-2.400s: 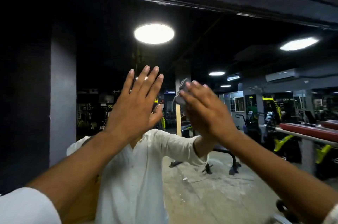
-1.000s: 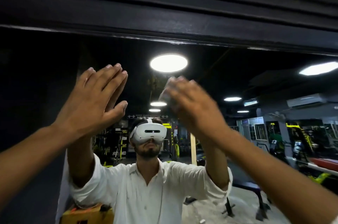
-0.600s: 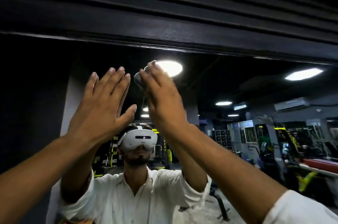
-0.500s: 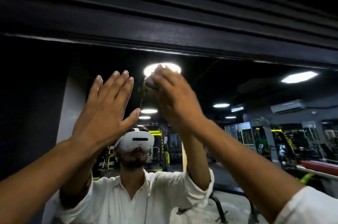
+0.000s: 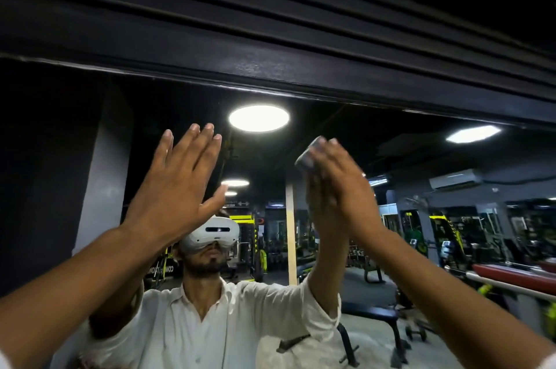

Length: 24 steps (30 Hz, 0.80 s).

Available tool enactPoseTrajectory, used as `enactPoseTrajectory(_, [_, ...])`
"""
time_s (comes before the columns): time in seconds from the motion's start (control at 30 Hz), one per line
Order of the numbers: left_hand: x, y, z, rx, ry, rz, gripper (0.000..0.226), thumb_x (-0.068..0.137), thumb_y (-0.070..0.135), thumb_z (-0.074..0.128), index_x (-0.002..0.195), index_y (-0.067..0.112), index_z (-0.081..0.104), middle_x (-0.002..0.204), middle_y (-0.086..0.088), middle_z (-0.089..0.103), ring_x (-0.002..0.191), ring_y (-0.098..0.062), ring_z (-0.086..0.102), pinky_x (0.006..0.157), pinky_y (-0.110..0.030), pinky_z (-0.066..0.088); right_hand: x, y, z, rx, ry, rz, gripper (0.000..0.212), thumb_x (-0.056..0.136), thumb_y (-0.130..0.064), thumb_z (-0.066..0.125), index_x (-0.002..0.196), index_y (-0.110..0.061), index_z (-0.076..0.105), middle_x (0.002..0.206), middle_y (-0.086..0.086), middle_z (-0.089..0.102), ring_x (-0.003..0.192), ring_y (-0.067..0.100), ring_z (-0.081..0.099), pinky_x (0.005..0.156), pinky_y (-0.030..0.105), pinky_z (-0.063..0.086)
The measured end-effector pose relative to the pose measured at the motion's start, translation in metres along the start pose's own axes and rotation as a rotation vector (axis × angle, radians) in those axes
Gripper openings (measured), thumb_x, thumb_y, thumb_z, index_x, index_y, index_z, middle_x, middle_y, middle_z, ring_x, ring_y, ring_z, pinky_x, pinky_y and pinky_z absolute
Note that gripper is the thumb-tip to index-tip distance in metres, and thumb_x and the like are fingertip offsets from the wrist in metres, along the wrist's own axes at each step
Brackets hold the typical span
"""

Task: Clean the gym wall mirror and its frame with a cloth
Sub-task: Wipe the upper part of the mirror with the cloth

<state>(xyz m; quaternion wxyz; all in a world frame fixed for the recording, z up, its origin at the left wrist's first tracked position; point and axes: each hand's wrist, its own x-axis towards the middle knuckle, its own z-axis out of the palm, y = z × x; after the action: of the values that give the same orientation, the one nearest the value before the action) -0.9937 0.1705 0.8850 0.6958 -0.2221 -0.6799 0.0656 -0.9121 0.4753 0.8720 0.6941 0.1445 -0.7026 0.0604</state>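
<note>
The wall mirror (image 5: 391,158) fills the lower part of the view and reflects a person in a white shirt. Its black frame (image 5: 270,79) runs across the top. My left hand (image 5: 177,188) lies flat on the glass, fingers straight and together. My right hand (image 5: 334,182) presses a small grey cloth (image 5: 305,158) against the mirror, just below the frame and right of a reflected round lamp. Only the cloth's upper edge shows past my fingers.
Black ribbed panelling (image 5: 270,7) covers the wall above the frame. The mirror reflects a gym floor with a black bench (image 5: 373,317), a red padded bar (image 5: 511,275) and yellow-and-black machines (image 5: 445,227) at the right.
My right hand has swept the cloth rightward across the glass from under the round lamp. My left hand stays flat on the mirror. The view has shifted slightly.
</note>
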Motion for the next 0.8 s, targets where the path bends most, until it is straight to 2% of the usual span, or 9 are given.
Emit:
enactPoseTrajectory(0.03, [-0.001,0.001,0.000,0.008,-0.001,0.000,0.085,0.102,0.059,0.028,0.167,0.005,0.025,0.176,-0.017,0.019,0.164,-0.033,0.017,0.130,-0.062,0.016,0.008,-0.002,0.002,0.042,0.049,0.137,0.054,0.106,-0.013,0.043,0.158,-0.030,0.044,0.168,-0.017,0.022,0.156,-0.002,0.007,0.131,0.044,0.021])
enactPoseTrajectory(0.1, [-0.001,0.002,0.000,0.012,-0.004,0.001,0.085,0.103,0.059,0.028,0.167,0.004,0.025,0.176,-0.018,0.019,0.163,-0.034,0.018,0.129,-0.063,0.018,0.015,-0.025,0.014,0.058,0.033,0.177,0.060,0.103,-0.008,0.040,0.160,-0.027,0.042,0.172,-0.009,0.024,0.158,0.004,0.008,0.131,0.047,0.021])
enactPoseTrajectory(0.23, [0.005,-0.016,-0.004,-0.012,-0.028,0.061,0.083,0.102,0.063,0.029,0.169,0.014,0.024,0.176,-0.012,0.020,0.163,-0.029,0.020,0.130,-0.061,0.017,0.011,-0.046,0.018,-0.097,-0.208,-0.284,0.057,0.105,-0.027,0.031,0.162,-0.027,0.037,0.173,-0.002,0.024,0.162,0.013,0.009,0.132,0.037,0.014])
enactPoseTrajectory(0.3, [0.006,-0.041,-0.006,-0.007,-0.049,0.073,0.080,0.104,0.067,0.023,0.171,0.024,0.015,0.179,-0.007,0.011,0.165,-0.024,0.012,0.131,-0.059,0.011,0.028,-0.027,0.006,-0.191,-0.141,-0.318,0.054,0.106,-0.028,0.032,0.158,-0.026,0.043,0.170,0.001,0.033,0.157,0.010,0.013,0.131,0.037,0.017])
enactPoseTrajectory(0.47, [0.000,-0.068,-0.004,-0.021,-0.008,-0.009,0.078,0.106,0.066,0.022,0.172,0.027,0.006,0.180,0.000,0.001,0.166,-0.016,0.000,0.133,-0.052,0.002,0.078,0.024,-0.007,-0.071,0.140,0.299,0.047,0.108,-0.011,0.048,0.155,-0.018,0.048,0.166,0.003,0.038,0.157,0.018,0.028,0.128,0.044,0.030])
enactPoseTrajectory(0.57, [-0.002,-0.065,-0.002,-0.015,0.005,-0.004,0.077,0.106,0.064,0.024,0.172,0.026,0.008,0.180,-0.002,0.004,0.166,-0.017,0.002,0.133,-0.052,0.002,0.101,-0.010,0.019,0.066,0.262,0.420,0.047,0.107,-0.005,0.048,0.153,-0.009,0.049,0.164,0.008,0.040,0.155,0.024,0.032,0.130,0.031,0.020])
enactPoseTrajectory(0.6, [-0.002,-0.065,-0.002,-0.010,0.004,-0.002,0.077,0.106,0.063,0.024,0.172,0.026,0.008,0.180,-0.002,0.004,0.166,-0.017,0.002,0.133,-0.052,0.002,0.104,-0.030,0.031,0.081,0.287,0.401,0.048,0.105,-0.001,0.049,0.153,-0.006,0.049,0.164,0.011,0.040,0.155,0.026,0.031,0.129,0.026,0.017])
enactPoseTrajectory(0.7, [-0.002,-0.068,-0.002,0.011,-0.002,-0.002,0.078,0.107,0.064,0.024,0.172,0.026,0.005,0.180,-0.002,0.002,0.166,-0.016,-0.002,0.133,-0.049,-0.002,0.104,-0.086,0.062,-0.007,0.251,0.178,0.052,0.101,-0.004,0.054,0.152,-0.009,0.051,0.163,0.013,0.041,0.155,0.027,0.032,0.130,0.040,0.024])
enactPoseTrajectory(0.8, [-0.002,-0.067,-0.003,-0.001,0.001,0.000,0.078,0.107,0.065,0.022,0.172,0.025,0.006,0.180,-0.002,0.002,0.165,-0.016,-0.002,0.133,-0.049,-0.001,0.109,-0.097,0.072,-0.015,0.165,-0.015,0.054,0.099,-0.012,0.062,0.152,-0.012,0.052,0.163,0.010,0.044,0.155,0.025,0.033,0.129,0.040,0.027])
